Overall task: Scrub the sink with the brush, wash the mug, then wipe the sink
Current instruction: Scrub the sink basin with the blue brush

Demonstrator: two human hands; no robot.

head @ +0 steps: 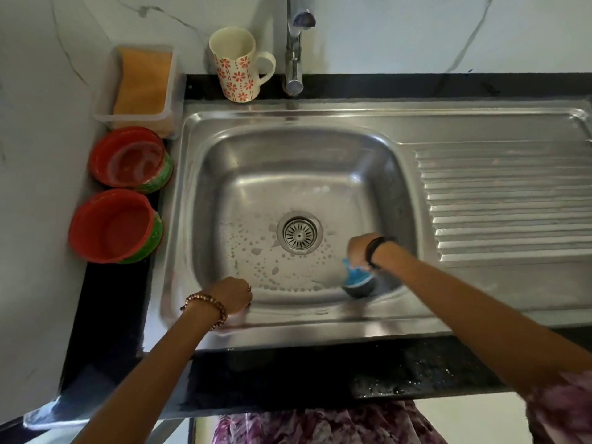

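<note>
Right hand (360,248) grips the brush (357,282) at the sink's (288,123) lower-right wall; left hand (234,294), curled, rests on the near rim, mug (237,64) far at upper centre.

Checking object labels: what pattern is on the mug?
Red-orange flowers and dots on cream, on the mug; the head view shows it.
</note>
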